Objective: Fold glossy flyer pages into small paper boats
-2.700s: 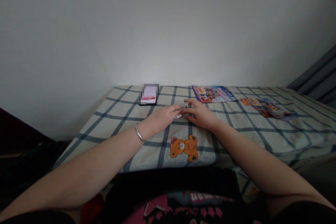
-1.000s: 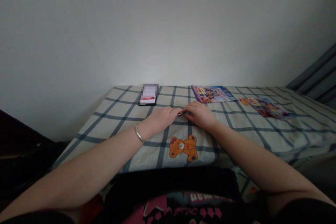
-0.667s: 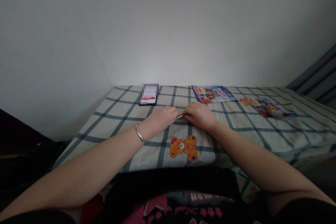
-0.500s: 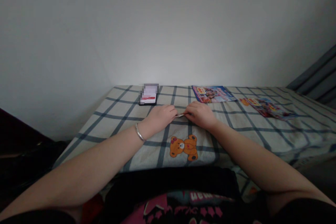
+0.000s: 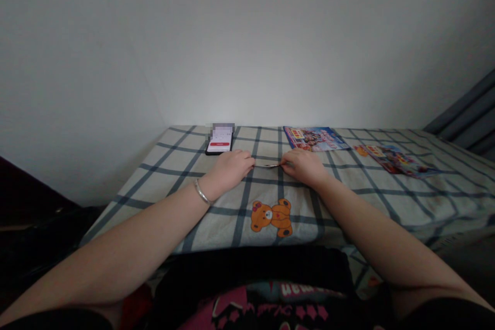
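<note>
– apart they go! both hands have drawn away from each other since the earlier frame, and more of the thin pale strip (image 5: pixel 266 166) shows.
– where's that strip exactly?
– spanning the gap between them, nearly level, edge towards us. touching the checked cloth (image 5: pixel 371 180) or just above? can't tell.
– and the grips?
– left hand (image 5: pixel 232 170) closed, fingers curled, pinching 1 end; right hand (image 5: pixel 303 166) bunched, pinching the other.
– how far along, would you say?
– the middle looks drawn out straight, so that's done, in my judgement. neither end is released; whether folds remain under the fingers is hidden.
– and around them?
– phone (image 5: pixel 220 146) lying just beyond the left hand, screen lit. 2 colourful leaflets: inner leaflet (image 5: pixel 315 138) right behind the right hand, outer leaflet (image 5: pixel 402 160) further right. printed bear (image 5: pixel 271 217) nearer the body.
</note>
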`<state>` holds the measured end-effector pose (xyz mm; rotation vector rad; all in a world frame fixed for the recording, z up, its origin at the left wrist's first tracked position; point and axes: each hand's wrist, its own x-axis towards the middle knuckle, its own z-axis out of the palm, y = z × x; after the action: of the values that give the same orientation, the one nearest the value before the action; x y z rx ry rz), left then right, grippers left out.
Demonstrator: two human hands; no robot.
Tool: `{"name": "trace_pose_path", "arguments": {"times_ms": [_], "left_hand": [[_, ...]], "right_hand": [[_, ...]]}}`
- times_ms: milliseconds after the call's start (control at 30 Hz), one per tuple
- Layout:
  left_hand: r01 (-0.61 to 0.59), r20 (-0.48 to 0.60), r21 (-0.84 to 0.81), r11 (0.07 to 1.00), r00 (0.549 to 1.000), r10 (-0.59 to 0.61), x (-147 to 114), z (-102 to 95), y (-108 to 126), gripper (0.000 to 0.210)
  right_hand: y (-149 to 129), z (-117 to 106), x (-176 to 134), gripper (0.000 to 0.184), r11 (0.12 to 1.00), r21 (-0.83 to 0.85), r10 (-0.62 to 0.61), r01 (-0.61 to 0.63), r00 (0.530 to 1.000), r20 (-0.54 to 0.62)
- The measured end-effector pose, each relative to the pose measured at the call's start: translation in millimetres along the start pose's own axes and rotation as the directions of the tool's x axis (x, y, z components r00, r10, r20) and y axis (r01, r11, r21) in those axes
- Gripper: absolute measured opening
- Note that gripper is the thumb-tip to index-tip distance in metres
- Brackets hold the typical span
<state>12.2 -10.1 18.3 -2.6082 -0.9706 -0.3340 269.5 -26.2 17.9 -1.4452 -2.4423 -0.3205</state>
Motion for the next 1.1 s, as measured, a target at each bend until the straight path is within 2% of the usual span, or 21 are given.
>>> {"name": "trace_pose_path", "arguments": {"times_ms": [133, 367, 667, 833, 1100], "left_hand": [[0.043, 0.008, -0.027, 0.999, 0.999, -0.042, -1.3, 1.0, -4.3, 0.019], [0.143, -0.028, -0.282, 0.949, 0.987, -0.157, 1.0, 13.0, -8.4, 0.02], [0.153, -0.06, -0.242, 0.958, 0.983, -0.172, -1.5, 20.2, -6.3, 0.026], [0.144, -0.128, -0.201, 0.969, 0.977, -0.172, -1.5, 15.0, -1.6, 0.038], [-0.105, -0.082, -0.113, 0.988, 0.992, 0.096, 0.1, 10.1, -0.5, 0.028]], "right_hand": [[3.8, 1.5, -1.5, 0.009, 0.997, 0.065, 0.051, -0.05, 0.998, -0.022], [13.9, 7.3, -0.5, 0.017, 0.948, 0.299, 0.109, -0.113, 0.994, 0.03], [14.7, 10.6, 0.2, 0.018, 0.927, 0.357, 0.112, -0.115, 0.993, 0.029], [14.1, 12.2, 0.6, 0.028, 0.923, 0.372, 0.094, -0.096, 0.995, 0.023], [15.8, 16.1, 1.1, 0.018, 0.939, 0.344, 0.03, -0.025, 0.999, -0.01]]}}
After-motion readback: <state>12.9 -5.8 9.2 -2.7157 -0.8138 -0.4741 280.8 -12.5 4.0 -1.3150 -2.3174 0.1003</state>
